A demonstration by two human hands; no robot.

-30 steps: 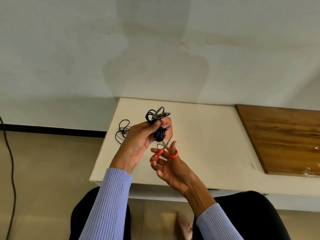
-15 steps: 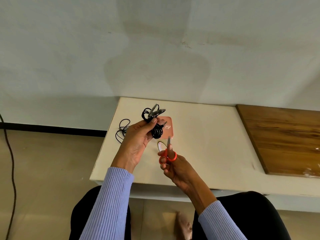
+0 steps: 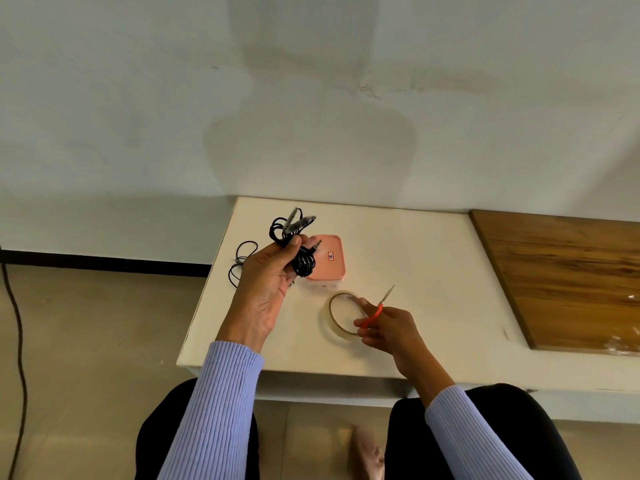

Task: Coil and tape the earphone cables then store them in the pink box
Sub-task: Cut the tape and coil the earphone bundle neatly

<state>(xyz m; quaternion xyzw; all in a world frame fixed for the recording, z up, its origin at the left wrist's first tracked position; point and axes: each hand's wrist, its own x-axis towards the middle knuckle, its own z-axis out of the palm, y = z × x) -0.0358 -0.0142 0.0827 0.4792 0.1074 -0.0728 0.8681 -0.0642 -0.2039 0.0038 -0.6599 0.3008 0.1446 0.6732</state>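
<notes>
My left hand grips the coiled earphone cable above the counter, thumb pressing the loops against my fingers, the plug and the two earbuds poking out of the bundle. My right hand holds the orange-handled scissors, blades pointing up and away, with its fingertips at the edge of the tape roll lying flat on the counter.

The coil looks loosely gathered, and I cannot see tape binding it, so if my thumb eases off the loops could spring apart and I would have to wind again. Handling the tape with scissors in the same hand is awkward; the tape could fold onto itself or the blades could nick the cable.

The pink box sits just behind my left hand, lid on, so I cannot tell what is inside. A second loose cable lies at the counter's left edge, not yet coiled.
</notes>
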